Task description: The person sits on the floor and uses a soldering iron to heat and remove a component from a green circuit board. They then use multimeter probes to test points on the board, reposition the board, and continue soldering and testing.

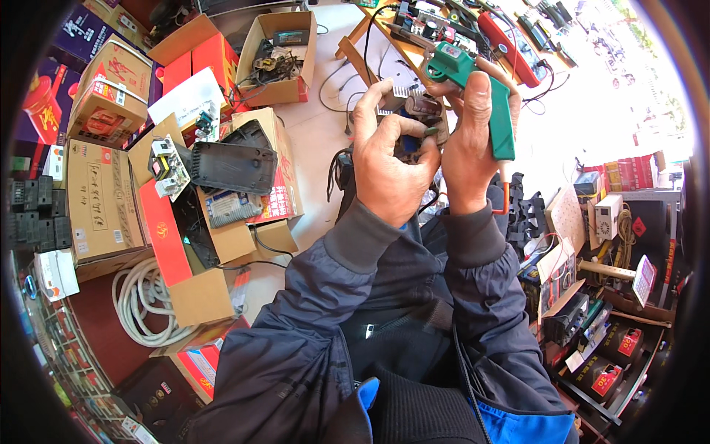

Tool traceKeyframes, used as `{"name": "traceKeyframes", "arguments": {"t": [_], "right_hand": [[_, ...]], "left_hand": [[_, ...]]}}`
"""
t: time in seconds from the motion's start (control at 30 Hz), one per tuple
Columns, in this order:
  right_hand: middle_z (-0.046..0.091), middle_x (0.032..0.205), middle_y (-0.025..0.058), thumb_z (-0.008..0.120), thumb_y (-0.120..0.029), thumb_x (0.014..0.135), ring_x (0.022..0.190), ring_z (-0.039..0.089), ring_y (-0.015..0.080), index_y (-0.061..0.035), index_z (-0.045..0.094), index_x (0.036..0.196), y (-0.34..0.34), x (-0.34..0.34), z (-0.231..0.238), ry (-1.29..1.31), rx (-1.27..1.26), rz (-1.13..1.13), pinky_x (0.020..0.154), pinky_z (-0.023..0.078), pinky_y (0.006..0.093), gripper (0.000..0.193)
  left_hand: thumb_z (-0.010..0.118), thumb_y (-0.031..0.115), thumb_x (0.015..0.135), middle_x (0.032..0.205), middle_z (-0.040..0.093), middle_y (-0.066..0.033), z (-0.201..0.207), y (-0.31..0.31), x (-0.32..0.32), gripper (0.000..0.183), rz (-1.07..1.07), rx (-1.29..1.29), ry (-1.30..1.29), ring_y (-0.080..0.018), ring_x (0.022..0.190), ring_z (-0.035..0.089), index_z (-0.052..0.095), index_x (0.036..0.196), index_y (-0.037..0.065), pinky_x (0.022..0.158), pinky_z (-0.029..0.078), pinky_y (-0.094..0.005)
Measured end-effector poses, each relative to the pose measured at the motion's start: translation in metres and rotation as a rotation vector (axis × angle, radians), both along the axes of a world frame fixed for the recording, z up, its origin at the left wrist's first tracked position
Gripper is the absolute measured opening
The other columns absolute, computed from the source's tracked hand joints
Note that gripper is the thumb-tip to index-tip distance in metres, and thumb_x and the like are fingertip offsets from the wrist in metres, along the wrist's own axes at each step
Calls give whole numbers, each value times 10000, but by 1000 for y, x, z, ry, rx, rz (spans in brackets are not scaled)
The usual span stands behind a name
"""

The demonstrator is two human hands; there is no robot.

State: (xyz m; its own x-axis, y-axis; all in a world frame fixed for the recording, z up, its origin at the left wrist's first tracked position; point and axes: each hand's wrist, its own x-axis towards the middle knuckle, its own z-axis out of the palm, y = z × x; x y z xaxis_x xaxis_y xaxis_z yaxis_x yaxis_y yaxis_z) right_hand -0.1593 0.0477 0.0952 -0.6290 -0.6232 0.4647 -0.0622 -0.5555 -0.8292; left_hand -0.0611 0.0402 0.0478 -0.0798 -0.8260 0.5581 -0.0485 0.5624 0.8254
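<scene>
My right hand (pixel 473 137) is wrapped round a green pistol-shaped soldering gun (pixel 501 118), its thumb lying along the side of the body. An orange cord leaves the bottom of the grip, and the front end points up and away to the left. To the left, my left hand (pixel 392 152) pinches a small dark piece (pixel 431 132) between thumb and fingertip; it is too small to name. Just beyond the fingers sits an assembly with a brownish cylinder (pixel 423 106) and pale finned metal parts (pixel 403 92), partly hidden by my hands.
A wooden-framed bench (pixel 366 44) carries loose electronics and a red power strip (pixel 518 55). Open cardboard boxes (pixel 275 55) hold scrap parts on the left, with a black plastic housing (pixel 235 159) and circuit board (pixel 168 166). A coiled white hose (pixel 144 307) lies lower left. Shelving stands right.
</scene>
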Motion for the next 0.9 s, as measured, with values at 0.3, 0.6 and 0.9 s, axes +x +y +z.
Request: {"name": "traceKeyframes", "arguments": {"t": [0.3,0.6,0.9], "right_hand": [[726,1163,186,621,-354,1149,917,746,211,31,536,1401,12,13,2,98,45,-17,887,622,362,468],[755,1019,134,681,-263,1124,929,719,170,-26,523,1428,18,16,0,-14,-7,52,848,582,304,416],[746,1079,171,700,-292,1110,966,723,197,2,482,1445,22,20,-1,-47,-9,38,893,592,350,497]], "left_hand": [[832,-60,778,1567,523,-276,0,12,10,251,-35,65,80,-439,1385,609,749,1000,23,1105,537,-469],[818,-65,787,1622,473,-268,-1,14,17,293,-91,79,56,-439,1443,565,764,1053,42,1124,538,-465],[823,-77,796,1656,437,-307,-3,18,20,307,-148,111,126,-489,1518,492,770,1079,33,1225,424,-511]]}}
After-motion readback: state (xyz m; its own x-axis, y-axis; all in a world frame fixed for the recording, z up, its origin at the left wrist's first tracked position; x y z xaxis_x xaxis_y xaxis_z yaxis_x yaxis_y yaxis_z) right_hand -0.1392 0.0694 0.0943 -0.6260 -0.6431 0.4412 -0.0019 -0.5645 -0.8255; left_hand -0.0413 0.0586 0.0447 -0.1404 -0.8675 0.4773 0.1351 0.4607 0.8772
